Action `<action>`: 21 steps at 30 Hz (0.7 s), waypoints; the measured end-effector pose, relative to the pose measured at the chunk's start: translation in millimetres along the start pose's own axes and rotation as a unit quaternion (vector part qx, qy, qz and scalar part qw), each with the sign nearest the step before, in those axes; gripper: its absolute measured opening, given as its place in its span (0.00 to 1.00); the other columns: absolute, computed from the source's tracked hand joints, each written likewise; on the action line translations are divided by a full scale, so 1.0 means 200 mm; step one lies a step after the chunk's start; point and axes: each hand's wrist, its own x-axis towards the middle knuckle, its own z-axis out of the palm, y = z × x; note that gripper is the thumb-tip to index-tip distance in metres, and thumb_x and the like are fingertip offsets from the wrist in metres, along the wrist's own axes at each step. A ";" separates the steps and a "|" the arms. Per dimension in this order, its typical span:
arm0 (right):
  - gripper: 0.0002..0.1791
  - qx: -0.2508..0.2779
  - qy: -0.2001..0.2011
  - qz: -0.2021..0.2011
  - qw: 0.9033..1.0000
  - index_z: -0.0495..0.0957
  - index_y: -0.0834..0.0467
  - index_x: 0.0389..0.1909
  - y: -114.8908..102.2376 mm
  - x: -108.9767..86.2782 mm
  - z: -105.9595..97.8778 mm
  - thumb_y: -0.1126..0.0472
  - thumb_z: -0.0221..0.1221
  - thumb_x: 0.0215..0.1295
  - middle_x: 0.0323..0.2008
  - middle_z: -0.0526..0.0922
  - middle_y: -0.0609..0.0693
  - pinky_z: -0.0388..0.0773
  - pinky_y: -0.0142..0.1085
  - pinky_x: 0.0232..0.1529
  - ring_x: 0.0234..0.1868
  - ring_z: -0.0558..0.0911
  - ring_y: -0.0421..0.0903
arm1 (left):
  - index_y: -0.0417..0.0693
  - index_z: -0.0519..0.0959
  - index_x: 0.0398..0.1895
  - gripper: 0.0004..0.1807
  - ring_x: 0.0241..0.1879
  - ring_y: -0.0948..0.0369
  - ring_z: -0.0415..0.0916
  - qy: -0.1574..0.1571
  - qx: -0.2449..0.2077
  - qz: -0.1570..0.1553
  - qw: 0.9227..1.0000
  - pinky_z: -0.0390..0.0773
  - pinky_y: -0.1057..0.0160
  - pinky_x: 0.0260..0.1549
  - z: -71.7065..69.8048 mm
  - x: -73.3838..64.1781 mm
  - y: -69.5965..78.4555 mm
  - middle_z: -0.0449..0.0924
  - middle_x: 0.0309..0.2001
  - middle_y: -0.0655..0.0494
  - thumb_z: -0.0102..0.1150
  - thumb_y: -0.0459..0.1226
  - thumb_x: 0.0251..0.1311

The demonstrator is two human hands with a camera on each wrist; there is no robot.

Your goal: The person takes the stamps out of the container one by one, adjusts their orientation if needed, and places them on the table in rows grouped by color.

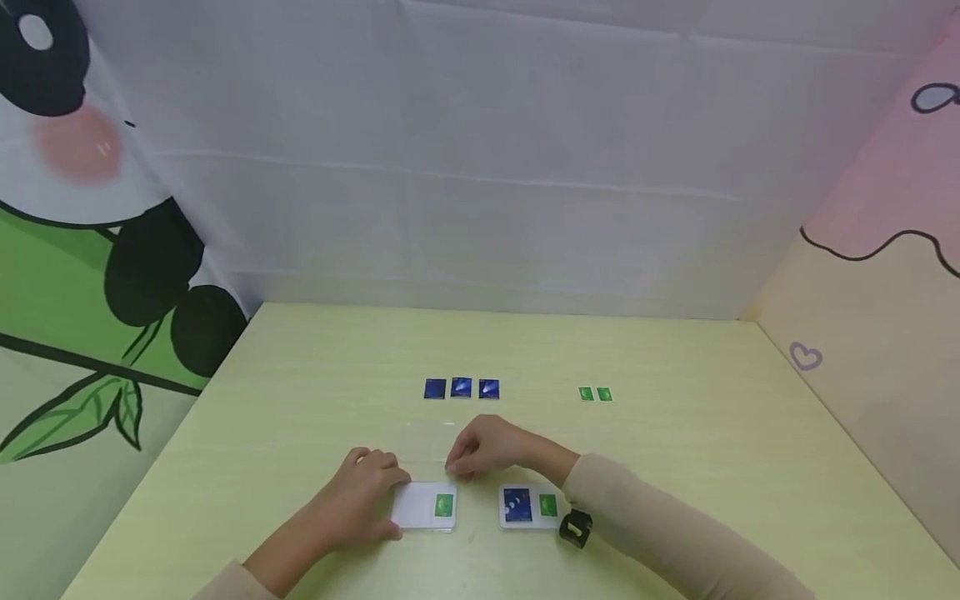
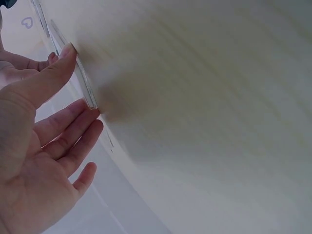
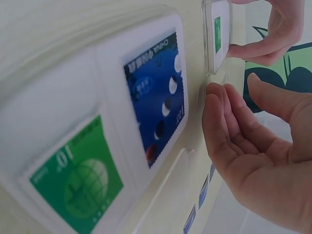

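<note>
- Head view: on the desk (image 1: 300, 375), our left hand (image 1: 360, 500) pinches the left stamp case (image 1: 412, 506); our right hand (image 1: 487, 446) is at the clear cover (image 1: 423, 442) just beyond.
- Left wrist view: our thumb and fingertips (image 2: 91, 112) grip opposite edges.
- Right wrist view: our right thumb stands apart from its fingers (image 3: 219, 124), near the right stamp case (image 3: 58, 92) with its moon stamp (image 3: 151, 105) and green globe stamp (image 3: 80, 178).

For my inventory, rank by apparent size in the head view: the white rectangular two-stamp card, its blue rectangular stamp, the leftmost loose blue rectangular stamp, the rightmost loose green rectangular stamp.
White card
Its blue stamp
Leftmost loose blue stamp
Rightmost loose green stamp
True sizes unsure: the last two lie farther.
</note>
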 end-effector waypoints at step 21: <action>0.04 0.005 -0.004 0.006 1.000 0.86 0.57 0.33 -0.11 0.04 0.14 0.62 0.66 0.58 0.26 0.86 0.46 0.77 0.25 0.29 0.25 0.81 0.39 | 0.44 0.83 0.40 0.30 0.40 0.59 0.73 -0.007 -0.006 -0.026 1.000 0.68 0.45 0.52 0.00 -0.10 -0.08 0.78 0.36 0.59 0.80 0.48 0.30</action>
